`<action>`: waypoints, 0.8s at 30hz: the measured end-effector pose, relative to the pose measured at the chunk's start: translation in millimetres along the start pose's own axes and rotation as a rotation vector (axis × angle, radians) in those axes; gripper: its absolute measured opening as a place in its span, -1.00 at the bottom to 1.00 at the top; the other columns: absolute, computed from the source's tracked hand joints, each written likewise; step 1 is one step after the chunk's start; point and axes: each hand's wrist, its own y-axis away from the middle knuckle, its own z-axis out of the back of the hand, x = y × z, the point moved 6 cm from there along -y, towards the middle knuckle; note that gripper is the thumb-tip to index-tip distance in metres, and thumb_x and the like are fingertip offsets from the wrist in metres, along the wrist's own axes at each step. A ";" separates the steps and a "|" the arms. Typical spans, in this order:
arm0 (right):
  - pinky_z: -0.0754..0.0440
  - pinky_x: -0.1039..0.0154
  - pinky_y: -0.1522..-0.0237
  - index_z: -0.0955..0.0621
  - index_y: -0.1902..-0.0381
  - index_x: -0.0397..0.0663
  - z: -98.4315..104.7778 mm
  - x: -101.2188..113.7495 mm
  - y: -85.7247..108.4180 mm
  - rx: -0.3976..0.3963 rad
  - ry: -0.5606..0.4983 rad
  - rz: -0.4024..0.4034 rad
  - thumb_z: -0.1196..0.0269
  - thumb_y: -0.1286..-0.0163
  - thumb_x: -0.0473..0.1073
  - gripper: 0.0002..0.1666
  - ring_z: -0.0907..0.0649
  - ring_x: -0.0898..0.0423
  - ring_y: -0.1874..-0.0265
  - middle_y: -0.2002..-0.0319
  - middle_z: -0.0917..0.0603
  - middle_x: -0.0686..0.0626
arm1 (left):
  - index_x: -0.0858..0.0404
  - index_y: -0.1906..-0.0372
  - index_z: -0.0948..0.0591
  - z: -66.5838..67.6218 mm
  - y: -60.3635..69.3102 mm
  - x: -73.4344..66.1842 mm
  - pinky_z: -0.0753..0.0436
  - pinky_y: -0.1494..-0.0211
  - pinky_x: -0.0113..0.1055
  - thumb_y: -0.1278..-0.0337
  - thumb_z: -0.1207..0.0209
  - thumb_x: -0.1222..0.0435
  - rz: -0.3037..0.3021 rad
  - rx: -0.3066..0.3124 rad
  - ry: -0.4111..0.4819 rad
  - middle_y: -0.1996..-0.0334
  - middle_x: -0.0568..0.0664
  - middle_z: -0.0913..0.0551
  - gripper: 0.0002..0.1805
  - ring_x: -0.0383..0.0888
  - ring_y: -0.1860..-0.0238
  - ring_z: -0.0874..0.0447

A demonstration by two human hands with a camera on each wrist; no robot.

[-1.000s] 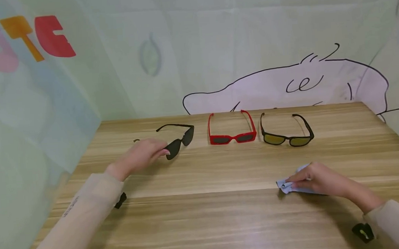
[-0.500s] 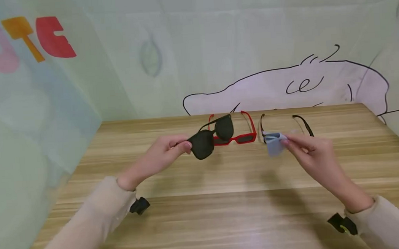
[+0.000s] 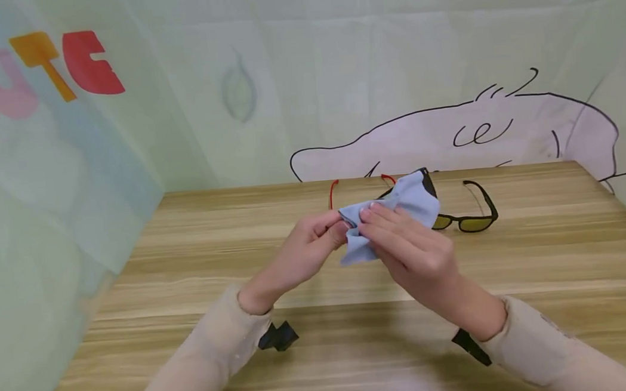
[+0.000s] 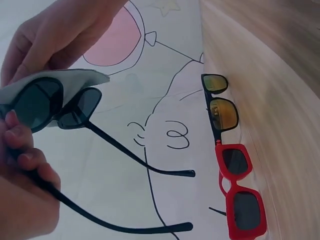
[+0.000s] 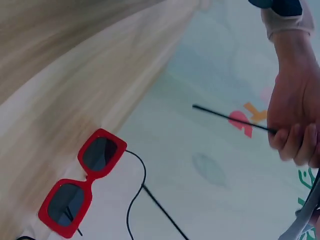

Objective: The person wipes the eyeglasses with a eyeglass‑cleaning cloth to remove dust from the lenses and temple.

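Note:
Black sunglasses (image 4: 90,107) are held up in the air, temples unfolded, dark lenses. My left hand (image 3: 300,250) grips them by one end of the frame, its fingers curled round the hinge and temple in the left wrist view. A light blue cleaning cloth (image 3: 418,204) covers the front of the lenses; in the head view only a dark frame corner shows past it. With my right hand (image 3: 418,252) I hold the cloth against the lenses, fingers laid over it. The right thumb is hidden.
Behind the hands, red sunglasses (image 4: 245,212) stand on the wooden table (image 3: 198,250), mostly covered in the head view. To their right are black-framed glasses with yellow lenses (image 3: 475,224). A printed cloth backdrop (image 3: 194,107) closes off the back and left side.
My left hand has lifted the black sunglasses off the table and brought them right, to the middle. The right hand has raised the cloth and moved left onto their lenses.

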 end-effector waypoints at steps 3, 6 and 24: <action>-0.48 0.15 -0.07 -0.70 0.31 -0.25 -0.2 3.0 4.1 -0.016 -0.034 0.039 -0.20 -0.32 -0.27 -0.83 -0.65 0.05 0.07 0.25 -0.71 -0.15 | 0.40 0.41 -0.48 -3.0 -2.6 -0.9 -0.24 0.44 -0.40 -0.33 0.08 0.19 -0.016 -0.007 0.019 0.62 -0.09 -0.25 -0.66 -0.22 0.57 -0.19; -0.47 0.16 -0.07 -0.70 0.36 -0.26 5.3 4.7 8.7 -0.057 -0.067 0.103 -0.21 -0.30 -0.30 -0.85 -0.63 0.09 0.05 0.30 -0.72 -0.15 | 0.38 0.45 -0.47 -6.8 -5.4 -2.9 -0.28 0.44 -0.40 -0.30 0.09 0.08 -0.044 0.006 0.020 0.63 -0.09 -0.25 -0.58 -0.21 0.57 -0.20; -0.48 0.20 -0.07 -0.68 0.41 -0.33 26.6 1.8 18.1 -0.068 -0.005 0.106 -0.18 -0.33 -0.27 -0.77 -0.71 -0.05 0.34 0.38 -0.71 -0.20 | 0.37 0.48 -0.47 -6.6 5.5 -1.3 -0.26 0.31 -0.34 -0.23 0.08 -0.09 -0.003 0.059 0.048 0.58 -0.07 -0.31 -0.44 -0.16 0.48 -0.23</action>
